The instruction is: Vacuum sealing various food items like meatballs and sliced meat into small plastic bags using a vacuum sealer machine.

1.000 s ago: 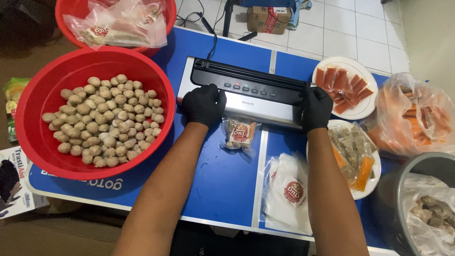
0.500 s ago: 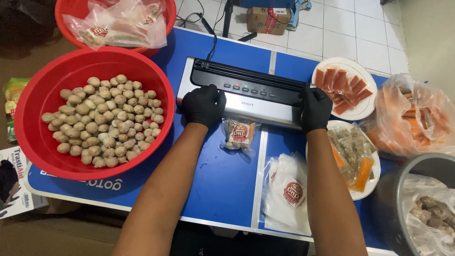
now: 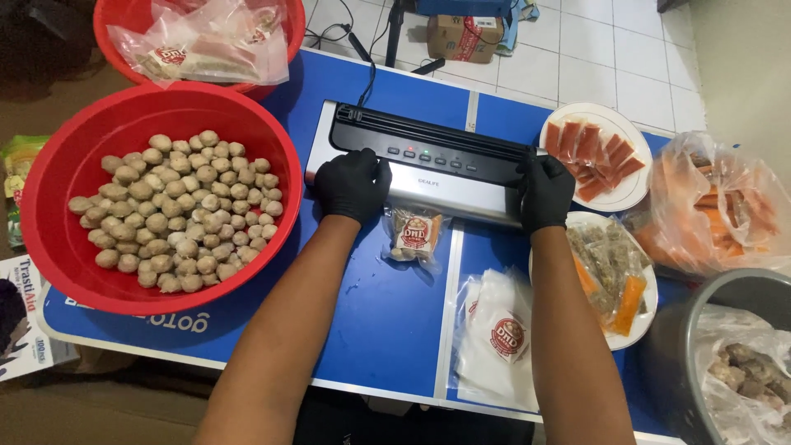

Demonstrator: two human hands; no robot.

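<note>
A black and silver vacuum sealer (image 3: 428, 165) lies across the blue table (image 3: 387, 330). Both hands wear black gloves. My left hand (image 3: 353, 185) presses flat on the sealer's left end. On its right end rests my right hand (image 3: 545, 191), pressing down the same way. A small filled plastic pouch (image 3: 414, 235) with a red and white label sticks out from under the sealer's front edge, between my two arms. Neither hand grips anything.
A big red basin of meatballs (image 3: 169, 210) stands at left, a second red basin with bags (image 3: 198, 37) behind it. Right of the sealer: a plate of red slices (image 3: 595, 155), a plate of mixed pieces (image 3: 610, 272), a bag of orange food (image 3: 713, 206), a grey pot (image 3: 725, 363). Empty pouches (image 3: 498, 334) lie in front.
</note>
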